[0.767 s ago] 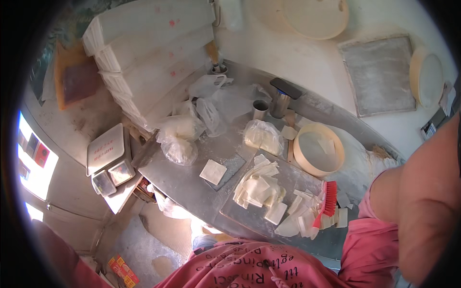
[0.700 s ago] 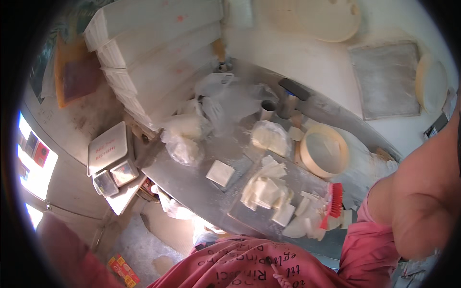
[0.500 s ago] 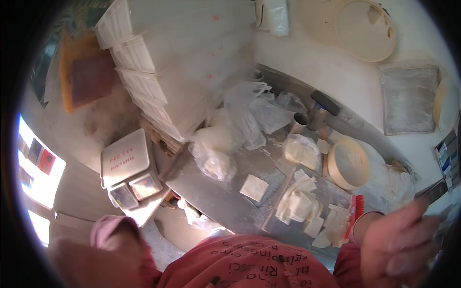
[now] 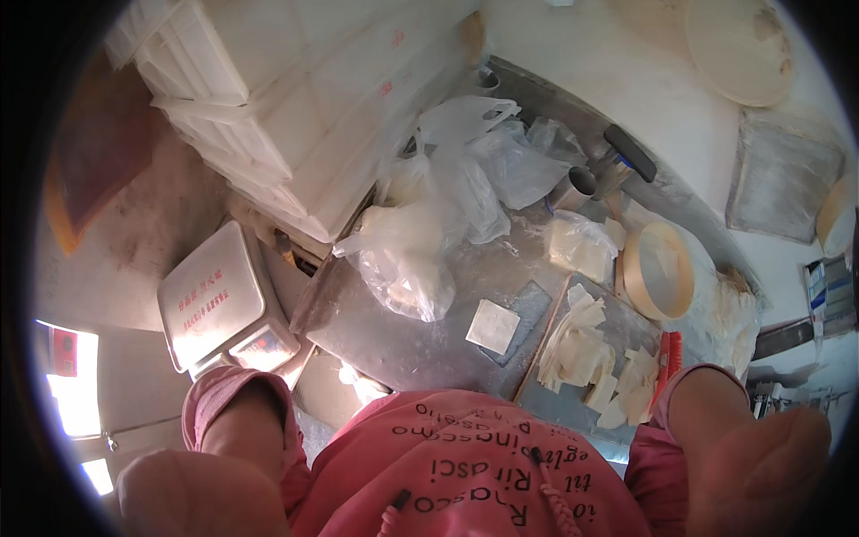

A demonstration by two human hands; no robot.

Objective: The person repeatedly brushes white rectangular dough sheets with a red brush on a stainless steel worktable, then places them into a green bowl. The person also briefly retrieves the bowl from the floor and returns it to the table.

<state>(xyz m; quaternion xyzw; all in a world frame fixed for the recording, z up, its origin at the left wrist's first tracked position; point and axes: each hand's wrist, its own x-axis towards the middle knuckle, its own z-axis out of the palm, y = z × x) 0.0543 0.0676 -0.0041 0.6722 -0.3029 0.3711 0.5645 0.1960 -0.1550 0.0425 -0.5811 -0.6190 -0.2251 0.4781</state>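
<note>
My left hand (image 4: pixel 201 492) is at the lower left, in front of the digital scale (image 4: pixel 215 291). My right hand (image 4: pixel 761 465) is raised at the lower right, past the red-bristled brush (image 4: pixel 669 358); the fingers of both are hidden or smeared. Above the right hand, a dark flat blade (image 4: pixel 783 340) appears apart from it. On the metal table (image 4: pixel 385 309), a square pale stack of what look like dough sheets (image 4: pixel 493 326) lies on a small grey board (image 4: pixel 530 315). Loose pale dough strips (image 4: pixel 573 353) lie piled on a larger board beside it.
White stacked crates (image 4: pixel 268 116) rise at the back left. Clear plastic bags (image 4: pixel 407 259), one with pale contents, crowd the table's rear. A round wooden-rimmed sieve (image 4: pixel 629 277), a metal cylinder (image 4: pixel 577 185) and a black-handled tool (image 4: pixel 630 152) stand near the right wall.
The whole view has shifted. My right hand, earlier beside the dark blade, now shows lower and separate from it. My left hand, blurred before, shows more clearly at the lower left.
</note>
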